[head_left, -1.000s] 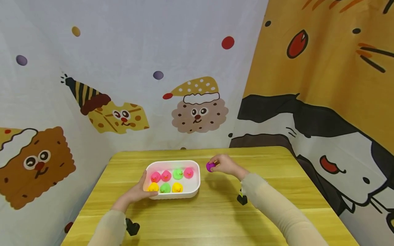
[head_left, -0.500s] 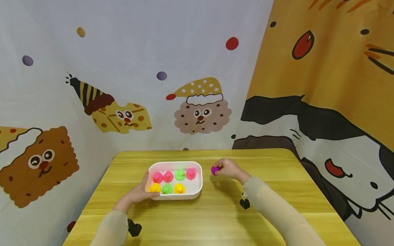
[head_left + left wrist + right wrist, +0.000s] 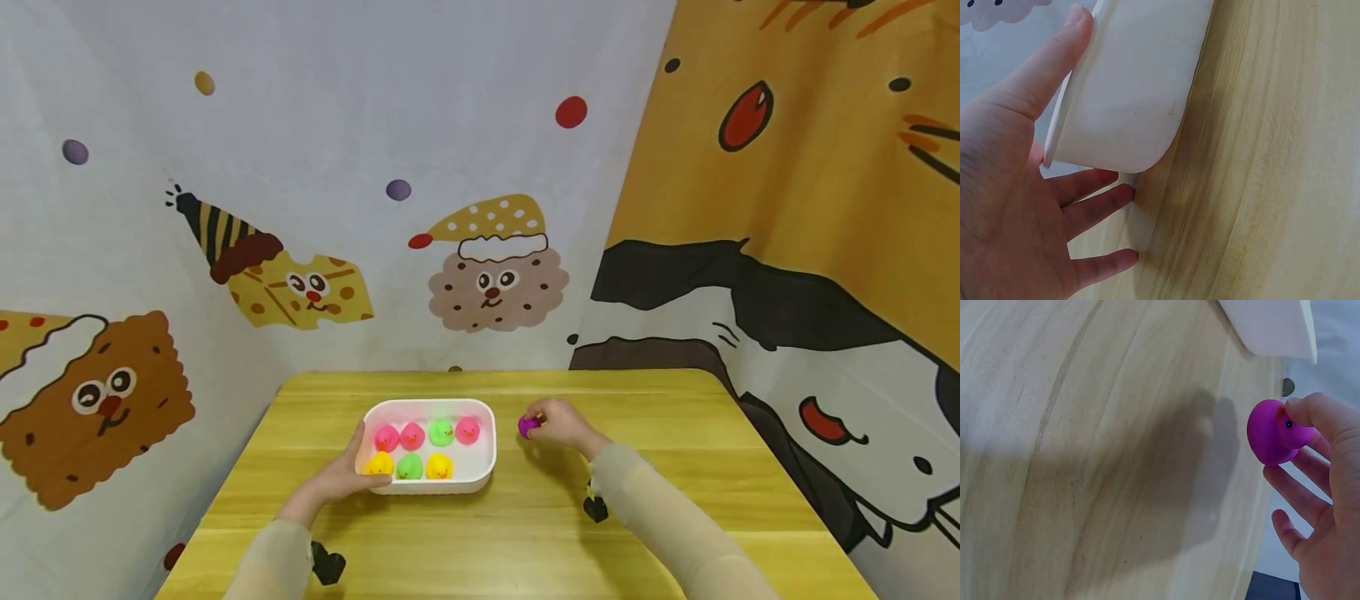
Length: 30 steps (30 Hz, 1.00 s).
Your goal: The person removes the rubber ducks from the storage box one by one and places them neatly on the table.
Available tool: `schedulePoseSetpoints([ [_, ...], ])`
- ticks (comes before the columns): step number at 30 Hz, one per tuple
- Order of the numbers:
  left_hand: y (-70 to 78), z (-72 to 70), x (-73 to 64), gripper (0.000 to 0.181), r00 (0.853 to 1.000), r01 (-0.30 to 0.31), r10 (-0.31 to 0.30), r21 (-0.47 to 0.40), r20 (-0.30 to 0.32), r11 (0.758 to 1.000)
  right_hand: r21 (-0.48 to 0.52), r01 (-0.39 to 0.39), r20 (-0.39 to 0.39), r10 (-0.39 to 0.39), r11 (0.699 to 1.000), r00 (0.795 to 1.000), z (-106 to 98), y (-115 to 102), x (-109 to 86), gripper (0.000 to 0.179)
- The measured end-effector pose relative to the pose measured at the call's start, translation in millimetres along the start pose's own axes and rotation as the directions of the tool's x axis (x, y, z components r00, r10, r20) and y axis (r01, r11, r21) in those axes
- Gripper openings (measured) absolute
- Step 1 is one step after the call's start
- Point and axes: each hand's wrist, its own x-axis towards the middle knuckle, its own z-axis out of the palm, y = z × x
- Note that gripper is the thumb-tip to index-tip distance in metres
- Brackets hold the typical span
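A white plastic box [image 3: 480, 477] stands on the table, holding several small rubber ducks: pink [image 3: 412, 436], green [image 3: 442, 432] and yellow [image 3: 439, 466]. My left hand [image 3: 341, 477] holds the box's near left corner. In the left wrist view its thumb [image 3: 1060, 53] lies along the rim, while spread fingers [image 3: 1100, 209] reach round the end wall. To the right of the box, my right hand [image 3: 561, 424] pinches a purple rubber duck [image 3: 1275, 432] between thumb and fingers. The duck hangs above the table, casting a shadow, and its orange beak is partly hidden by the thumb.
The wooden table [image 3: 465, 542] ends at a far edge against a patterned cloth backdrop [image 3: 337, 150]. A dark device hangs below each wrist, the left one [image 3: 327, 564] and the right one [image 3: 596, 508].
The view has shifted slightly. My right hand, still pinching the purple duck, has moved a little nearer to me and slightly right relative to the box. The left hand keeps its place on the box.
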Motion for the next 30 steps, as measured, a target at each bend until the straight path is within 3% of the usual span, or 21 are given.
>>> schedulePoseSetpoints([
  [7,-1.7,0.2,0.7,0.122,1.0,-0.01,0.01,0.0,0.001,1.0,-0.032,-0.056,-0.019,0.055,0.998,0.998,10.5,2.9,2.7,0.018],
  [16,-5.6,4.1,2.3,0.121,1.0,-0.007,0.008,-0.049,0.004,0.999,-0.028,-0.073,-0.023,0.073,0.997,0.997,20.0,11.9,3.2,0.021],
  [24,-3.8,2.4,1.1,0.121,1.0,-0.011,0.011,-0.048,0.0,0.999,0.115,-0.039,-0.046,0.045,0.993,0.998,25.8,13.9,-0.3,0.022],
  [30,-3.1,0.9,2.7,0.121,1.0,-0.015,0.016,-0.06,0.01,0.998,0.148,-0.048,-0.056,0.056,0.988,0.997,30.7,20.7,0.5,0.022],
])
